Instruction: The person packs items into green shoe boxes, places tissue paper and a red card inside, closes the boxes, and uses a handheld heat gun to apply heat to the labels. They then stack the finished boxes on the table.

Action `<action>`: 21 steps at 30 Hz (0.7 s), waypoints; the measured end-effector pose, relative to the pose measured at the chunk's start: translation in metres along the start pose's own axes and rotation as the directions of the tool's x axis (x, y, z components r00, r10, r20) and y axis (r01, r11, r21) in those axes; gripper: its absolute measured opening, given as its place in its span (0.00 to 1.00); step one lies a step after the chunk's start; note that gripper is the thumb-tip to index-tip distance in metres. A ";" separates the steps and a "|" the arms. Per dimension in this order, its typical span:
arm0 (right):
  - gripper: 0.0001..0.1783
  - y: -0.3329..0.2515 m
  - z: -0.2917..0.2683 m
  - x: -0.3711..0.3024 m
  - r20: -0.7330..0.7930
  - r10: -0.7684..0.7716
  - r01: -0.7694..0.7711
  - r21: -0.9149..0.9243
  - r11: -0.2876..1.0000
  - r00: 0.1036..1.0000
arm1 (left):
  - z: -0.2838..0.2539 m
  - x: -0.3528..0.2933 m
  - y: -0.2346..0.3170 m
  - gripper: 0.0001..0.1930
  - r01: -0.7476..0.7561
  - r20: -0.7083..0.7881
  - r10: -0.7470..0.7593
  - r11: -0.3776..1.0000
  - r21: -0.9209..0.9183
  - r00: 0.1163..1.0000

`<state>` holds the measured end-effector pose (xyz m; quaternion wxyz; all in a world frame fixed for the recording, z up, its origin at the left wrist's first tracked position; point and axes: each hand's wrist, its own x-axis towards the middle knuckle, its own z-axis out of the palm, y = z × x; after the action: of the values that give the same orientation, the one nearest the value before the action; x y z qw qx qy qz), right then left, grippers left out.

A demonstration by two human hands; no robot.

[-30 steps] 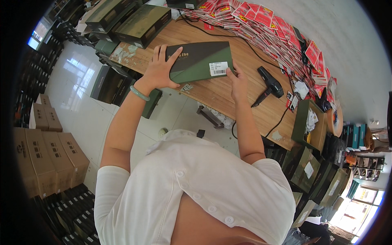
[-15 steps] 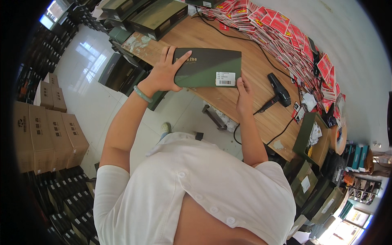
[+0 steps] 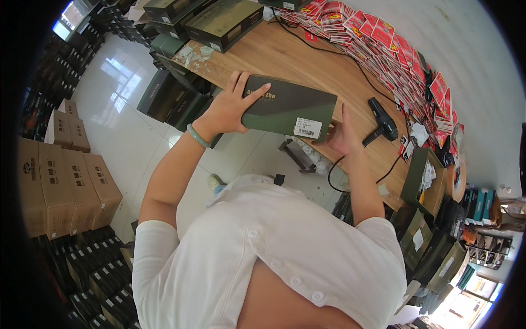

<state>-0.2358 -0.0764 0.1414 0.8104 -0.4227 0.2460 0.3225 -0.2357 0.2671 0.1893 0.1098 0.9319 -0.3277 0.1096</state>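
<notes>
A dark green shoe box (image 3: 289,105) with gold lettering and a white barcode label is held over the table edge, its right end tilted lower. My left hand (image 3: 232,106), with a pale green bangle above it, grips the box's left end, thumb across the lid and fingers over the far edge. Beside the lower right corner is my right hand (image 3: 344,135), one finger stretched upward and the others apart near the box's end. Part of those fingers is hidden at the corner. The box is closed, so its inside does not show.
The wooden table (image 3: 307,60) carries a black hair dryer (image 3: 382,122), a long cord and a heap of red printed cards (image 3: 378,46). More green boxes (image 3: 224,24) are stacked at the far left. An open green box (image 3: 416,178) stands at right. Brown cartons (image 3: 55,186) fill the left side.
The box has shifted slightly right and nearer, its right end dipping. My right hand has loosened from the right edge and spread its fingers. My left hand keeps its grip.
</notes>
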 end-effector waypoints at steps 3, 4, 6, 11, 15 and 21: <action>0.64 -0.008 0.003 0.022 0.199 0.162 -0.161 -0.021 0.987 0.967 | -0.008 -0.016 -0.017 0.59 -0.058 -0.006 0.058 0.998 -0.017 0.998; 0.64 -0.005 0.015 0.022 0.226 0.178 -0.162 -0.088 0.983 0.958 | -0.010 -0.023 -0.024 0.59 -0.071 -0.012 0.070 0.997 -0.019 0.997; 0.65 0.002 0.039 0.022 0.275 0.214 -0.157 -0.217 0.963 0.937 | -0.019 -0.037 -0.042 0.60 -0.054 0.015 0.054 0.998 -0.026 0.998; 0.60 0.016 0.090 0.049 0.220 0.307 -0.275 -0.161 0.948 0.926 | -0.033 -0.073 -0.097 0.64 0.022 0.095 -0.017 0.998 -0.055 0.995; 0.55 0.032 0.148 0.060 0.009 0.197 -0.189 -0.243 0.951 0.980 | -0.030 -0.093 -0.136 0.64 0.043 0.118 -0.035 0.997 -0.065 0.992; 0.51 0.039 0.165 0.077 0.044 0.195 -0.182 -0.205 0.962 0.980 | -0.033 -0.099 -0.168 0.64 0.013 0.114 -0.006 0.998 -0.067 0.993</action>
<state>-0.1916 0.1040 0.1554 0.7369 -0.4660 0.2256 0.4346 -0.2086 0.4615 0.1708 0.1231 0.9340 -0.3325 0.0445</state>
